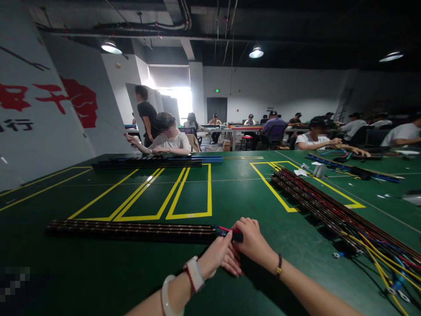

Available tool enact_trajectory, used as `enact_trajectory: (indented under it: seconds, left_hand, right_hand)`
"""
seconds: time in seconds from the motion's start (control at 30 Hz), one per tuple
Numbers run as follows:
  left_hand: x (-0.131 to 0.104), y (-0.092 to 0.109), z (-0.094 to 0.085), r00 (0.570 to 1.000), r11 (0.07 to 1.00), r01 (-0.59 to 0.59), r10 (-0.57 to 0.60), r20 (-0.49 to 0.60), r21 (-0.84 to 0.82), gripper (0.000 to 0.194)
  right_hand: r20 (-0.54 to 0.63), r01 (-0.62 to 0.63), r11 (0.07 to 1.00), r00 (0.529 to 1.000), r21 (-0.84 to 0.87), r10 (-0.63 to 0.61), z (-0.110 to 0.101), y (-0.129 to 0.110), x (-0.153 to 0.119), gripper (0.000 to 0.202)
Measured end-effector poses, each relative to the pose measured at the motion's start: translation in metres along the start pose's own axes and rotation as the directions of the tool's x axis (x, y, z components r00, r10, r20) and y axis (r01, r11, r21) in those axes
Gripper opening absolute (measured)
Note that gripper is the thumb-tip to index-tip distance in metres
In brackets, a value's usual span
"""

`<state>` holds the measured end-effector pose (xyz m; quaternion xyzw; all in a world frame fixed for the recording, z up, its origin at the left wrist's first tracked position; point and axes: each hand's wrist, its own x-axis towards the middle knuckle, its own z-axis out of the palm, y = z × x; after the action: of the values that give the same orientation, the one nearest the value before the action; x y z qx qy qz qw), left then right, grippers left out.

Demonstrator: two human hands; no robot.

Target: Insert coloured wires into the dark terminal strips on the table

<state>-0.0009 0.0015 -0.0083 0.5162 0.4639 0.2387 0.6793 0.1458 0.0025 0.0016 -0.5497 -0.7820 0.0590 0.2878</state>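
A long dark bar (131, 229) with rows of small light spots lies lengthwise on the green table, its right end in front of me. Short wires, a red one (224, 229) among them, come out at that end. My left hand (222, 254) has its thumb over these wires, the other fingers reaching beneath. My right hand (251, 239) pinches a short black piece (237, 237) at the wires, close against the left thumb. Whether that piece is a sleeve or tape, I cannot tell. Both hands partly cover the wire ends.
On the right lies a thick stack of similar bars (309, 197), with loose yellow wires (371, 250) and ring terminals at its near end. Yellow tape outlines (189, 216) mark the green table (237, 188). More bars (148, 163) lie at the far edge, where co-workers sit.
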Motion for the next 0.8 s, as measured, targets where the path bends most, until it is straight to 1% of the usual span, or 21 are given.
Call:
enact_trajectory:
  seconds: [0.07, 0.17, 0.23, 0.3, 0.4, 0.47, 0.53, 0.57, 0.63, 0.7, 0.8]
  left_hand:
    - [-0.002, 0.002, -0.001, 1.0, 0.999, 0.011, -0.011, 0.005, -0.04, 0.068]
    - [-0.004, 0.004, 0.0, 0.999, 0.984, 0.019, -0.011, 0.045, -0.176, 0.062]
    - [-0.004, 0.003, 0.002, 0.997, 0.952, -0.015, 0.037, 0.065, -0.306, 0.052]
    - [-0.001, 0.0, 0.004, 0.994, 0.899, -0.072, 0.101, 0.044, -0.432, 0.042]
    - [0.005, -0.004, 0.008, 0.99, 0.823, -0.109, 0.138, 0.009, -0.558, 0.036]
    - [0.008, -0.007, 0.008, 0.992, 0.782, -0.104, 0.125, -0.01, -0.614, 0.034]
    - [0.009, -0.008, 0.007, 0.995, 0.751, -0.093, 0.094, -0.034, -0.654, 0.031]
    - [0.009, -0.009, 0.007, 0.996, 0.741, -0.087, 0.08, -0.042, -0.666, 0.029]
    - [0.009, -0.009, 0.006, 0.997, 0.736, -0.074, 0.063, -0.041, -0.673, 0.024]
    - [0.008, -0.008, 0.005, 0.997, 0.746, -0.075, 0.062, -0.043, -0.661, 0.022]
    - [0.007, -0.007, 0.006, 0.996, 0.771, -0.089, 0.074, -0.05, -0.631, 0.025]
  right_hand:
    - [-0.044, 0.04, 0.999, 0.998, -0.02, -0.041, 0.002, -0.002, 0.0, 0.009]
    - [-0.108, 0.11, 0.991, 0.987, -0.079, -0.118, 0.006, -0.002, 0.0, 0.015]
    - [-0.143, 0.169, 0.974, 0.971, -0.147, -0.19, 0.009, -0.002, -0.001, 0.019]
    - [-0.159, 0.244, 0.941, 0.945, -0.233, -0.285, 0.01, -0.001, -0.003, 0.02]
    - [-0.13, 0.363, 0.865, 0.895, -0.346, -0.427, 0.013, -0.001, -0.007, 0.016]
    - [-0.087, 0.431, 0.817, 0.864, -0.382, -0.496, 0.015, -0.002, -0.009, 0.014]
    - [-0.037, 0.481, 0.786, 0.844, -0.388, -0.535, 0.015, -0.004, -0.012, 0.014]
    - [-0.013, 0.492, 0.782, 0.843, -0.382, -0.537, 0.014, -0.005, -0.012, 0.016]
    - [0.039, 0.489, 0.799, 0.86, -0.351, -0.509, 0.007, -0.008, -0.012, 0.017]
    - [0.087, 0.449, 0.843, 0.892, -0.298, -0.444, -0.004, -0.011, -0.01, 0.017]
    - [0.145, 0.36, 0.912, 0.931, -0.196, -0.336, -0.022, -0.014, -0.006, 0.017]
